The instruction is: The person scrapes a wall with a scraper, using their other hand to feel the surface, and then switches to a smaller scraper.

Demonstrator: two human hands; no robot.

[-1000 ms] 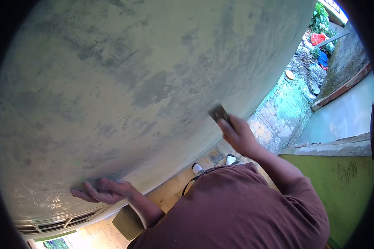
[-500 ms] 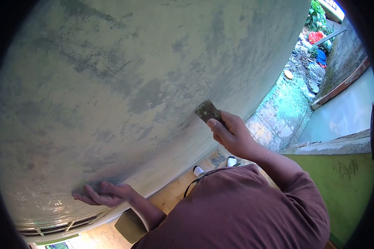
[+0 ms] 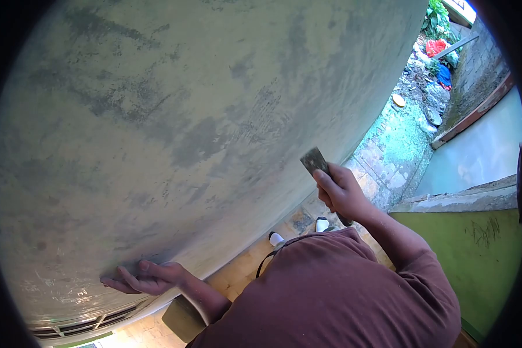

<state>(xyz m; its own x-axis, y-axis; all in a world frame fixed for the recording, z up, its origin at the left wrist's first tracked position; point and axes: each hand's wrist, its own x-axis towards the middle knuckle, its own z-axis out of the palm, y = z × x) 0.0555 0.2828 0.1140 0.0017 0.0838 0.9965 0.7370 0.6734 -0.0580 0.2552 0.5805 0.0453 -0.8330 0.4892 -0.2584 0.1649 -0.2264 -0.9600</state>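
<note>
A pale greenish wall (image 3: 214, 104) with patchy grey smears fills the left and upper part of the view. My right hand (image 3: 342, 191) is wrapped round a flat, stained scraper (image 3: 315, 160); its blade points up and left, and the handle end shows below my fist. The blade appears in front of the wall, and I cannot tell whether it touches. At the lower left, my left hand (image 3: 145, 278) is palm up beside the wall with its fingers spread and loosely curled. Nothing distinct shows in that palm.
Below are a tiled floor (image 3: 238, 275), my feet in white and black (image 3: 322, 224) and a dark olive object (image 3: 182, 319) by my left forearm. A green low wall (image 3: 475, 261) stands at the right. Rubble, plants and red and blue items lie at the upper right.
My right hand has moved right and slightly down with the scraper, whose blade is now more upright. The left hand has barely moved. The view has shifted slightly.
</note>
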